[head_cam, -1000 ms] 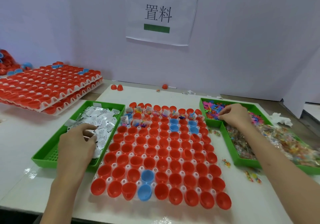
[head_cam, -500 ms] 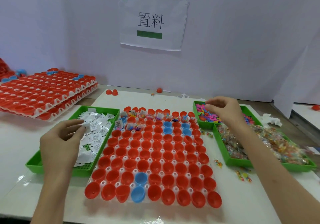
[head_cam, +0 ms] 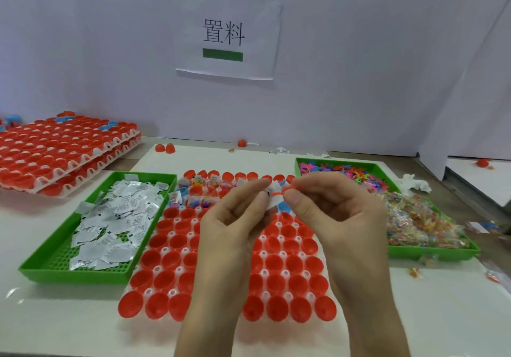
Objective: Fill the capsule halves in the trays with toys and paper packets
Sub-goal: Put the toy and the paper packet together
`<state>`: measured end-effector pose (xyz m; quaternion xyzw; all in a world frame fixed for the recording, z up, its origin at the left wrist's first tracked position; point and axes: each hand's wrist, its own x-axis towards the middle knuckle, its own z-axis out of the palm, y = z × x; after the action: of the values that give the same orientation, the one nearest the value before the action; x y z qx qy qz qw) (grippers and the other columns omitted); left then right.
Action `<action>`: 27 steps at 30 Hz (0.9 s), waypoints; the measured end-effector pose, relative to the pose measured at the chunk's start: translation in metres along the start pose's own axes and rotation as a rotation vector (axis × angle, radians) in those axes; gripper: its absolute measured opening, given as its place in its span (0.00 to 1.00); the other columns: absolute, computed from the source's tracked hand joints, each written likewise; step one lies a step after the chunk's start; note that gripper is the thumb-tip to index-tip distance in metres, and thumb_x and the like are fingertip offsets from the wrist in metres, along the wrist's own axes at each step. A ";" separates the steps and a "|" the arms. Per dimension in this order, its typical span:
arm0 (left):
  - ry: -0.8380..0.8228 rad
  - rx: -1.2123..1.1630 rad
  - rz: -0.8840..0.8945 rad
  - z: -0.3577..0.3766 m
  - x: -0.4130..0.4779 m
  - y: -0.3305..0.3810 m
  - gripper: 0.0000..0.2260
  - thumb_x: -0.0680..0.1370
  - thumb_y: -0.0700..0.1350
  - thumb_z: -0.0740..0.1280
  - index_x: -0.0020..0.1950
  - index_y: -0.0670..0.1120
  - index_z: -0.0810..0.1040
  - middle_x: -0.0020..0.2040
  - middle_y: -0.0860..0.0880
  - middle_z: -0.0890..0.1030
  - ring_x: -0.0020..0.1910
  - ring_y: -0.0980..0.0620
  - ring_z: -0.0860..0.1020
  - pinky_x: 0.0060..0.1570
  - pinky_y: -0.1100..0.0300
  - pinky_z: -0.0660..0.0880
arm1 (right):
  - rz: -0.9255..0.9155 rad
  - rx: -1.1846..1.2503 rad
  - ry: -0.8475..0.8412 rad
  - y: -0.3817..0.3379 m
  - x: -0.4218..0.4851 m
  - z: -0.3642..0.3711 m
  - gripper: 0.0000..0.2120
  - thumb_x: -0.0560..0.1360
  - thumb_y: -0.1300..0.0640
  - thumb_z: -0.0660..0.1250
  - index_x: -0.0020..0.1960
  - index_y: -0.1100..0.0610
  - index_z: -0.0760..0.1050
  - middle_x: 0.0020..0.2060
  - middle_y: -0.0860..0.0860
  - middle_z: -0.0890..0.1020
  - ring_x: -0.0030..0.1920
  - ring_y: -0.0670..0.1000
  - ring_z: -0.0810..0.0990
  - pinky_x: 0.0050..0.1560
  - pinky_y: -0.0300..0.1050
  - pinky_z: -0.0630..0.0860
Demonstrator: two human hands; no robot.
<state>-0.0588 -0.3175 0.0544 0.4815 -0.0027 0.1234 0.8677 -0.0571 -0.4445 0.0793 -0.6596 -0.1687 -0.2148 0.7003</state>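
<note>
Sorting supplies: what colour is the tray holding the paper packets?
Green, shown in the head view, left of the capsules.

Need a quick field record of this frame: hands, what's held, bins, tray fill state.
left hand: pinching white paper packet
right hand: pinching small red toy
position: both raised above capsule tray
left bin: paper packets
right bin: toys, bagged toys
tray fill: far rows filled, near rows empty

Assembly workbench: capsule trays (head_cam: 66, 149), labelled partition (head_cam: 224, 33).
</note>
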 end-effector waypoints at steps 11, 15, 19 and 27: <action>-0.079 0.152 0.013 -0.003 -0.001 -0.003 0.16 0.65 0.55 0.74 0.52 0.55 0.87 0.52 0.51 0.87 0.54 0.53 0.85 0.49 0.64 0.80 | -0.021 -0.197 0.016 0.022 0.003 -0.006 0.09 0.70 0.62 0.78 0.47 0.50 0.85 0.40 0.45 0.86 0.44 0.48 0.85 0.46 0.39 0.81; -0.108 0.304 0.037 -0.006 -0.002 -0.008 0.14 0.69 0.49 0.74 0.54 0.59 0.85 0.49 0.50 0.88 0.53 0.54 0.85 0.56 0.61 0.81 | -0.004 -0.235 0.040 0.027 0.001 -0.009 0.11 0.68 0.59 0.79 0.47 0.47 0.83 0.38 0.46 0.84 0.42 0.49 0.85 0.44 0.41 0.82; -0.128 0.329 0.024 -0.003 0.000 -0.009 0.10 0.72 0.49 0.71 0.52 0.57 0.86 0.48 0.49 0.88 0.52 0.52 0.86 0.56 0.56 0.81 | 0.001 -0.282 0.024 0.030 0.003 -0.012 0.10 0.67 0.55 0.80 0.44 0.45 0.82 0.40 0.43 0.84 0.42 0.46 0.84 0.42 0.37 0.80; -0.208 0.268 -0.059 -0.011 0.000 -0.011 0.12 0.70 0.49 0.73 0.53 0.55 0.87 0.48 0.45 0.87 0.51 0.48 0.86 0.52 0.62 0.81 | 0.063 -0.173 -0.121 0.033 0.003 -0.019 0.10 0.70 0.60 0.78 0.46 0.46 0.84 0.41 0.47 0.86 0.44 0.50 0.85 0.46 0.41 0.81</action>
<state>-0.0575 -0.3140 0.0399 0.6027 -0.0619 0.0468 0.7942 -0.0380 -0.4626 0.0519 -0.7342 -0.1707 -0.1661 0.6358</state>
